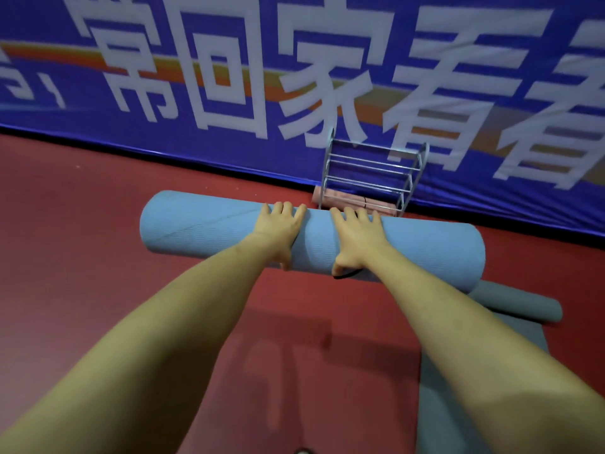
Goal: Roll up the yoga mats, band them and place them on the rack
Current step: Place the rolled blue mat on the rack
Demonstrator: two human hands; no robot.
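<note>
Your left hand (278, 232) and right hand (355, 239) are both spread flat over the top of the light-blue rolled foam yoga mat (209, 229). The fingers lie straight over its far side and the thumbs are tucked down its near side. Neither hand is clenched; both press palm-down near the middle of the roll. That looks like the way to keep the coil tight and stop it from springing open, since no band appears to be round it yet.

The roll lies on the dark-red floor (98, 208), lengthways across your view and roughly parallel to the blue printed banner (196, 60) on the wall beyond. A thin dark loop (343, 275) peeps out just under your right thumb, touching the near edge of the roll. It may be the band, kept within reach, but it is too small to tell for sure.

Beyond your right hand stands the grey metal wire rack (373, 172), set against the banner. A pink rolled mat (347, 199) already lies on its lowest level. The blue roll is close in front of the rack, so I judge the carry will be short once it is banded.

To your right a grey-blue foam mat (458, 388) lies partly unrolled on the floor, with its rolled end (523, 304) just beside the blue roll. It seems to be waiting its turn.
</note>
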